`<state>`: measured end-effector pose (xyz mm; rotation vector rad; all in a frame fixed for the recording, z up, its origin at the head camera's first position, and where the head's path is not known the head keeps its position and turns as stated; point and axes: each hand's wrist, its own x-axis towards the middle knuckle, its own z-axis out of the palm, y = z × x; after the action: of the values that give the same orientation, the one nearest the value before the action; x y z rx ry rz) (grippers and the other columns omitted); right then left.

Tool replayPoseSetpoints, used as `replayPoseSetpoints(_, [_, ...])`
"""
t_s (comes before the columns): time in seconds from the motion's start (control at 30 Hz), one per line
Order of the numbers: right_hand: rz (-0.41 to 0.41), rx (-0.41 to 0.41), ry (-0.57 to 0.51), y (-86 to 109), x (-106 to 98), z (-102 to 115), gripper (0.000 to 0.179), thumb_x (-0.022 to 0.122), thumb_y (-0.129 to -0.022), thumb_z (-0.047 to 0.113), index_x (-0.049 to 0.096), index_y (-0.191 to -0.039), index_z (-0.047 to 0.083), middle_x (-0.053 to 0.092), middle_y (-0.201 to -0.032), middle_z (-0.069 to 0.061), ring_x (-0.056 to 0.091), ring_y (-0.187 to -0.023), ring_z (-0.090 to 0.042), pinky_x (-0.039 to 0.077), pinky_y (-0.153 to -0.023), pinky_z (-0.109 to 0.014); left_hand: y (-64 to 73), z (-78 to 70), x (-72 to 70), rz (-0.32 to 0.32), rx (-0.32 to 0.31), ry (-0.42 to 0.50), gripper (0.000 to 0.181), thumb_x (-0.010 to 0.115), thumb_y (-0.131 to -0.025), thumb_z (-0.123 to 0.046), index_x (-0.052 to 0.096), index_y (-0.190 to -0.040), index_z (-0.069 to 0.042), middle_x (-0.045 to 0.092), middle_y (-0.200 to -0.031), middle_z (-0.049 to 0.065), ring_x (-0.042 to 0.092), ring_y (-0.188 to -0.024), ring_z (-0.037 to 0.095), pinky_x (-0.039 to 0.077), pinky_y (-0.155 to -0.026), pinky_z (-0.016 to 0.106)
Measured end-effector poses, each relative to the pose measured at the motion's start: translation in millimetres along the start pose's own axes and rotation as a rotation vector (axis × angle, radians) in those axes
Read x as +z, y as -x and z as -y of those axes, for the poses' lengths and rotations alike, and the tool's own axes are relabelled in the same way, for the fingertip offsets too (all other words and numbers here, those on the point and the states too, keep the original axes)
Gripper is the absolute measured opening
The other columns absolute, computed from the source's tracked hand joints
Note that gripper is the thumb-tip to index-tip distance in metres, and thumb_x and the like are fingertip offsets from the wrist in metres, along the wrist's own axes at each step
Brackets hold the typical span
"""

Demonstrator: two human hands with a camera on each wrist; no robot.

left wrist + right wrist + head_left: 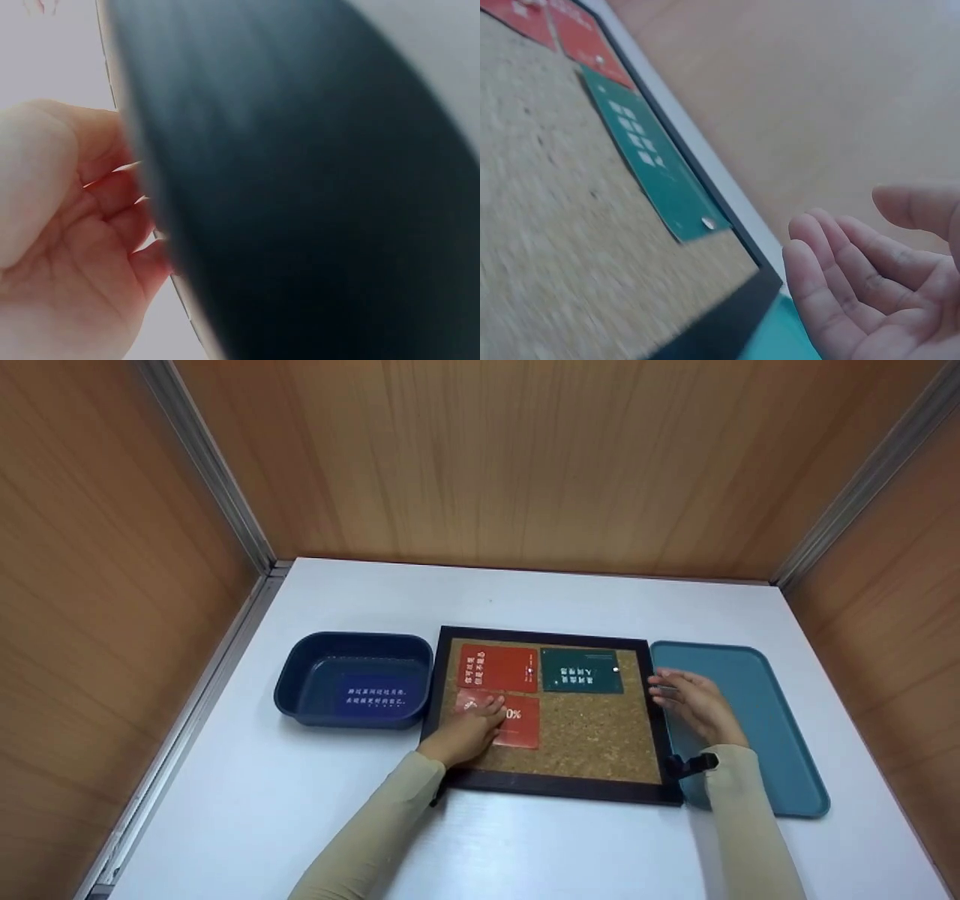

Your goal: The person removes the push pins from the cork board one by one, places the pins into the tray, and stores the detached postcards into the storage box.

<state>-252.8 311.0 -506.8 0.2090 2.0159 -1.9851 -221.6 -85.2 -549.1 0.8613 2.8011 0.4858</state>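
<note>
Left hand point(463, 735): While its palm faces down, the fingers lie over the lower red card point(521, 729), apparently relaxed rather than clenched; the left-wrist view hides the fingertips behind a dark blur.
Lower red card: on the cork board point(600, 739), at its 9 o'clock, partly covered. It looks thin and glossy, so probably light, slick and easily creased; its bare 3 o'clock edge seems the best place to pinch.
Cork board: flat on the table point(570, 847); likely stiff, its dark frame the firmest hold.
Right hand point(699, 709): at the board's 3 o'clock, fingers loosely bent, thumb apart, nothing visibly gripped; whether it touches the frame I cannot tell.
Teal tray point(761, 720): beside the board at 3 o'clock, probably rigid and smooth.
Green card point(574, 671): at the board's 1 o'clock, a small pin point(616, 669) near its 3 o'clock edge.
Upper red card point(502, 667): at 10 o'clock, similarly pinned.
Blue basin point(296, 682): beyond the board's 9 o'clock edge, a blue card point(379, 695) inside.
Wood panel point(525, 472): at 12 o'clock, behind everything.
</note>
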Motion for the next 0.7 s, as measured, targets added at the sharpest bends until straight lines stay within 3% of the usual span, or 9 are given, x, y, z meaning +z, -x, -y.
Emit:
replayPoseSetpoints(0.17, [0.040, 0.010, 0.011, -8.8, 19, -1, 0.059, 0.048, -0.102, 0.024, 0.028, -0.147, -0.008, 0.067, -0.112, 0.001, 0.065, -0.101, -0.009, 0.055, -0.088, -0.021, -1.1, -0.2, 0.4, 0.006, -0.012, -0.008, 0.043, 0.045, -0.102, -0.021, 0.044, -0.144, -0.010, 0.034, -0.154, 0.005, 0.034, -0.142, 0.022, 0.037, -0.112, 0.044])
replayPoseSetpoints(0.53, [0.118, 0.043, -0.018, -23.6, 64, -6, 0.055, 0.049, -0.102, 0.024, 0.034, -0.145, -0.007, 0.054, -0.135, -0.021, 0.065, -0.107, -0.015, 0.054, -0.093, -0.028, -1.4, -0.6, 0.1, 0.009, -0.010, -0.009, 0.044, 0.045, -0.102, -0.021, 0.044, -0.144, -0.010, 0.034, -0.154, 0.006, 0.033, -0.143, 0.022, 0.037, -0.112, 0.041])
replayPoseSetpoints(0.7, [0.136, 0.049, -0.062, -27.7, 81, -9, 0.052, 0.050, -0.101, 0.022, 0.038, -0.142, -0.008, 0.057, -0.131, -0.021, 0.066, -0.106, -0.017, 0.055, -0.092, -0.029, -1.3, -0.1, 0.9, -0.004, 0.004, -0.011, 0.043, 0.047, -0.101, -0.020, 0.045, -0.143, -0.009, 0.035, -0.153, 0.006, 0.034, -0.142, 0.022, 0.038, -0.111, 0.041])
